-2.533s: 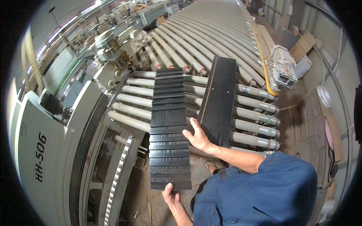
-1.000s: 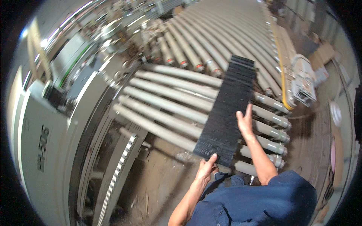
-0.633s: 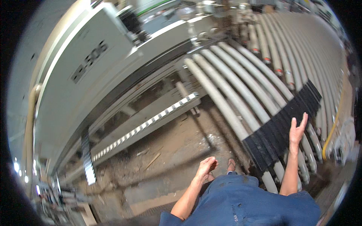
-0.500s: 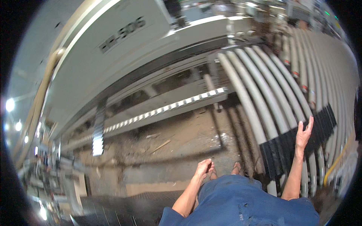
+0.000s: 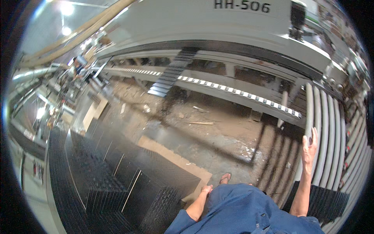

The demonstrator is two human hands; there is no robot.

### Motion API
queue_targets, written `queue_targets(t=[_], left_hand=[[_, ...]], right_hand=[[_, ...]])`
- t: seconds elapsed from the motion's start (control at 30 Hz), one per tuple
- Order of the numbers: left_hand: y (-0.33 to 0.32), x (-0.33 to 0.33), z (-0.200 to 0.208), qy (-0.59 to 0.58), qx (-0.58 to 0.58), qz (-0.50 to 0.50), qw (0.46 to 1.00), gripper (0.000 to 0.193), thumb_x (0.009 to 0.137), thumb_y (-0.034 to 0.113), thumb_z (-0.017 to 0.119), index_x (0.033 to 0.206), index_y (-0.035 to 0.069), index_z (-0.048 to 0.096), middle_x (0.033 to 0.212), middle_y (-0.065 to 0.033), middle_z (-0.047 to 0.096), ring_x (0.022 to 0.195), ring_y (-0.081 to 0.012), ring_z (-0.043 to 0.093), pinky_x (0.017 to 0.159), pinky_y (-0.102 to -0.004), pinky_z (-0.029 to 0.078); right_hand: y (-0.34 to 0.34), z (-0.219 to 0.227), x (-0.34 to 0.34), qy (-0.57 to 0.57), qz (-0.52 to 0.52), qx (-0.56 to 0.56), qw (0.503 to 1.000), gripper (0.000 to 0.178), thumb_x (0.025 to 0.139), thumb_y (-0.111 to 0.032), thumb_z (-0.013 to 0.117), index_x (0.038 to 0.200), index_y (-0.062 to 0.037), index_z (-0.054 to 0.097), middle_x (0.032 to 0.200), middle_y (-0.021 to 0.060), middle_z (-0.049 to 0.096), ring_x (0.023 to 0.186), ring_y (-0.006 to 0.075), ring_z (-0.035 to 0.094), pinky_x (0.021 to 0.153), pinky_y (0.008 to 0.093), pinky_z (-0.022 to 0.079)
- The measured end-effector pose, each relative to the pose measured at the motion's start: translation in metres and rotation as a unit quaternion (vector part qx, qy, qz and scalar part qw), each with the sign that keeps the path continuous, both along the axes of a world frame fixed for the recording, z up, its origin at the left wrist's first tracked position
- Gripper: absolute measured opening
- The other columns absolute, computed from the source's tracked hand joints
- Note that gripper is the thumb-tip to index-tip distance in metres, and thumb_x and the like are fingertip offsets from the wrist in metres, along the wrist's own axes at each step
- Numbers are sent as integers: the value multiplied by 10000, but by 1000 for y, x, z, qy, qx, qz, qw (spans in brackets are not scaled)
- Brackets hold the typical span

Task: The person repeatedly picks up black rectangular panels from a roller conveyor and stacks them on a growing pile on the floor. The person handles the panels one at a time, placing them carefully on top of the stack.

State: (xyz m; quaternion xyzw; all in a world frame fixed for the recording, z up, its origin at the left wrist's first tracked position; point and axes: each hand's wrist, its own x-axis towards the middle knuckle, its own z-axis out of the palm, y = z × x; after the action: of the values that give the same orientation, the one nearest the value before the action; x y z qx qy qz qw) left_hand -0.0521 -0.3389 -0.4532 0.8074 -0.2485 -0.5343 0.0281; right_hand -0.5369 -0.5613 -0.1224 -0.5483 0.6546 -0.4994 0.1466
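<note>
My right hand (image 5: 309, 151) hangs over the left edge of a row of grey rollers (image 5: 317, 102), its fingers apart and nothing in it. Below its wrist, black ribbed strips (image 5: 329, 202) lie side by side across the rollers, partly behind my forearm. My left hand (image 5: 206, 190) is low beside my blue shirt; its fingers are too small and partly hidden to make out. A large stack of black ribbed boards (image 5: 113, 187) stands to its left. One dark ribbed panel (image 5: 173, 74) slants out from the long machine ahead.
The long grey machine (image 5: 233, 29) spans the far side, with a white toothed rail (image 5: 239, 93) along its front. Wood scraps (image 5: 200, 123) litter the dusty floor. A brown sheet (image 5: 175, 158) edges the black stack. Farther left stands a person (image 5: 80, 66).
My view has turned left, bringing the black stack into sight. My right hand is no longer over the black strips. My left hand has drawn back toward my shirt.
</note>
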Motion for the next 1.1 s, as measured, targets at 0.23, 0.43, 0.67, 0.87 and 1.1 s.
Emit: queue_targets(t=[0.23,0.43,0.67,0.87,1.1], left_hand=[[27,-5,33,-55,44,-101,992,514,946,487,495,845,29,704,824,-122,704,790,-246,674,751,-383,499],[32,-7,25,-39,34,-88,995,510,944,486,496,850,29,704,831,-122,704,790,-247,674,752,-384,499],[28,-10,22,-30,13,-95,995,507,943,484,498,856,30,704,839,-122,703,790,-248,674,753,-386,499],[22,-10,27,-38,13,-103,994,504,941,483,499,861,30,703,846,-122,703,790,-249,674,753,-387,498],[21,-18,29,-37,12,-110,993,500,939,482,501,867,30,703,854,-121,703,790,-251,674,754,-388,498]], right_hand=[[-14,-5,33,-7,53,25,998,613,957,-204,609,1485,-33,350,1529,172,350,1430,300,312,1157,444,279],[-8,3,45,3,70,55,996,621,955,-187,609,1489,-25,336,1539,173,328,1429,295,314,1163,409,276],[-2,-21,27,-11,77,47,996,611,969,-201,599,1489,-25,330,1532,167,332,1427,303,311,1170,412,263],[6,-23,33,-43,69,69,994,599,949,-156,615,1471,-12,358,1523,166,357,1414,290,342,1157,401,297],[-5,-40,62,-85,113,65,988,597,927,-136,641,1453,-17,386,1488,152,403,1377,277,392,1159,381,291]])
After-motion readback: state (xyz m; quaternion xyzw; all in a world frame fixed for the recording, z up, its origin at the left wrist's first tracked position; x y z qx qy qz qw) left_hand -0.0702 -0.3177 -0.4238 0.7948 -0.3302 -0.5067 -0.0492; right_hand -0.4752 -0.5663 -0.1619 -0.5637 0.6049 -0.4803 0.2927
